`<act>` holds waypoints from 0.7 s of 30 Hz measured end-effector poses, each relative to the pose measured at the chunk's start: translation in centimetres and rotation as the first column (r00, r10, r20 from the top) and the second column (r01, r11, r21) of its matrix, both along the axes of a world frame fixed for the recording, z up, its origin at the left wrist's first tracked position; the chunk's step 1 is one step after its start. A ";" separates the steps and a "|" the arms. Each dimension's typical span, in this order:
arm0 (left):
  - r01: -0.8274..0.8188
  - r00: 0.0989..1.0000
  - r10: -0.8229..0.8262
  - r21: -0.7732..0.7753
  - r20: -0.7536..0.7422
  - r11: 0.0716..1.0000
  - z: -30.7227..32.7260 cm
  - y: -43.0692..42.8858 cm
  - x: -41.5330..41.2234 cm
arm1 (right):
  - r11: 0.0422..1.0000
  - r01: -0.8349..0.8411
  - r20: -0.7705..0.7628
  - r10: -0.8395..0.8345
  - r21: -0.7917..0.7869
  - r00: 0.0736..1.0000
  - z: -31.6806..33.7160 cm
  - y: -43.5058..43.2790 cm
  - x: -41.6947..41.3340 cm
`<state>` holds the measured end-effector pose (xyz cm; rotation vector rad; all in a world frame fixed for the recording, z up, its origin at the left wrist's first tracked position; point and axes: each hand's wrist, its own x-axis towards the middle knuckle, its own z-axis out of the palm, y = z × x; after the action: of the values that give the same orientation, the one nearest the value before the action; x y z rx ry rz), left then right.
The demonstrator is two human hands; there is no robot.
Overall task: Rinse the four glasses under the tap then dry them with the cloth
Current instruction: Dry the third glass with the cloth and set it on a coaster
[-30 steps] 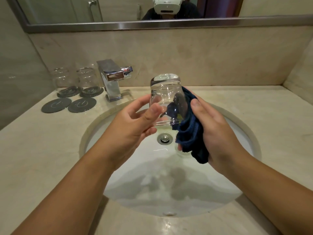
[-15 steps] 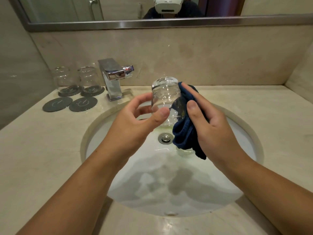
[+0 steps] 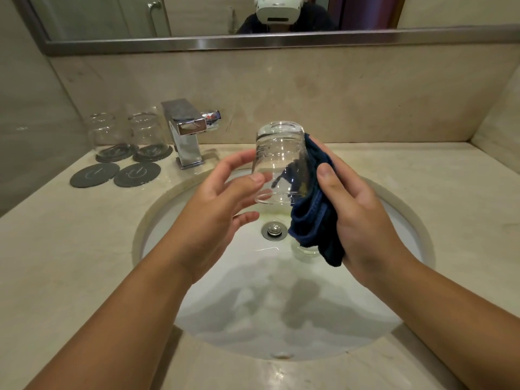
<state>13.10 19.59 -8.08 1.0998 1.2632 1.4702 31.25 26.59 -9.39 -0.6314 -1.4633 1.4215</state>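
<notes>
Clear glass (image 3: pixel 280 164) inverted, blue cloth (image 3: pixel 312 220) alongside

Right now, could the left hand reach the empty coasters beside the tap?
Probably yes: the left hand touches the glass with loose fingers, and only bare counter lies between it and the empty coasters.

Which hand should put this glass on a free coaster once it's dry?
Left, probably. The left hand holds no cloth, touches the glass, and is nearer the two bare coasters. The right hand is busy gripping the cloth.
</notes>
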 end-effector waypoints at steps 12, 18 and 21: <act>0.061 0.997 -0.060 -0.016 0.043 0.998 0.0 -0.3 0.2 | 0.984 -0.115 -0.126 0.098 -0.138 0.987 0.4 0.1 0.1; 0.092 0.995 -0.094 -0.041 -0.033 0.995 -0.3 0.0 -0.3 | 0.978 -0.114 -0.142 0.089 -0.178 0.986 0.5 0.2 0.1; 0.032 0.998 -0.033 -0.016 -0.053 0.999 -0.2 0.0 -0.3 | 0.996 -0.024 -0.083 0.017 -0.088 0.996 0.2 0.4 0.2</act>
<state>12.83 19.60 -8.32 1.1512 1.2858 1.4135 31.45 26.95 -9.20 -0.6077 -1.3515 1.5179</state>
